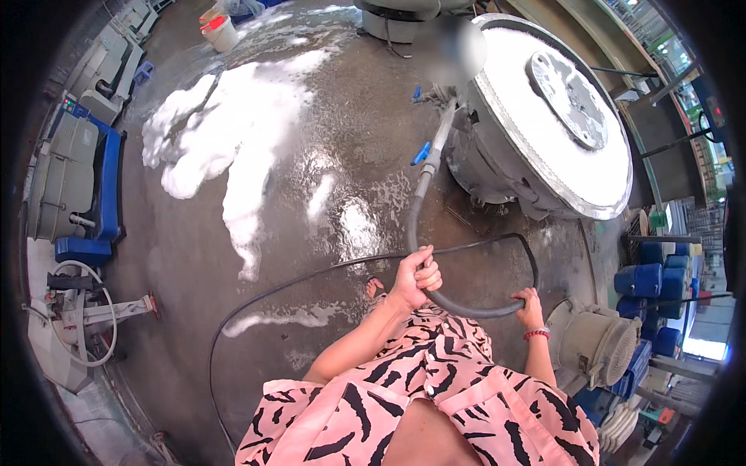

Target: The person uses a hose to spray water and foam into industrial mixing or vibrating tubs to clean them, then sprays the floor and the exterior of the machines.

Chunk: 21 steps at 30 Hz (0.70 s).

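Observation:
A dark grey hose [482,311] sags in a loop between my two hands. My left hand [417,278] is closed round it near the middle of the view. Further right, my right hand [530,307], with a red bracelet at the wrist, grips the hose too. Above my left hand the hose runs up to a grey pipe fitting with a blue-handled valve [420,153]. That pipe reaches the side of a large round metal drum [466,155], whose top holds white foam [505,85] round a grey perforated disc [569,99]. A blurred patch hides part of the drum's left edge.
White foam [233,132] spreads over the wet floor [179,287]. A thin black hose [311,272] curves across it. Grey-and-blue machines [70,171] line the left; a white bucket [220,35] stands far back. At right are a beige round machine [598,342] and blue drums [639,280].

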Each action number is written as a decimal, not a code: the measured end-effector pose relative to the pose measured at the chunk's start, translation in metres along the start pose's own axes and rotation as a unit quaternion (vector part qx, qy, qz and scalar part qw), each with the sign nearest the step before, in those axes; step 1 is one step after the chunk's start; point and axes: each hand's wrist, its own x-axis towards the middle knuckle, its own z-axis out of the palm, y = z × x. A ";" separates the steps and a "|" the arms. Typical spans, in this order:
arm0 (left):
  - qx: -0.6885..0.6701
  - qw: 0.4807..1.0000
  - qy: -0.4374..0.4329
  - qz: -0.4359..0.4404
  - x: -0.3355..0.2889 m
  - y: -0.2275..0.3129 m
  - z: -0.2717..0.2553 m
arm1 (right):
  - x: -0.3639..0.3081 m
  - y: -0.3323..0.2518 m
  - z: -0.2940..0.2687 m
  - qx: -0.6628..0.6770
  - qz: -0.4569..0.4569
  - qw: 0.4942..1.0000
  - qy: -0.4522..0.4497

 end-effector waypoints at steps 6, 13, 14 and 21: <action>0.013 1.000 0.016 0.001 0.007 -0.015 0.008 | -0.009 0.017 0.000 -0.001 0.027 0.999 -0.023; -0.085 0.982 0.163 0.035 0.043 0.001 -0.041 | 0.019 0.031 -0.002 -0.048 0.023 0.998 -0.041; -0.110 0.979 0.168 0.042 0.041 0.012 -0.053 | 0.031 0.008 -0.008 -0.051 0.054 0.996 -0.057; -0.105 0.949 0.239 0.176 0.008 0.094 -0.117 | 0.106 -0.066 0.041 -0.062 0.033 0.993 -0.093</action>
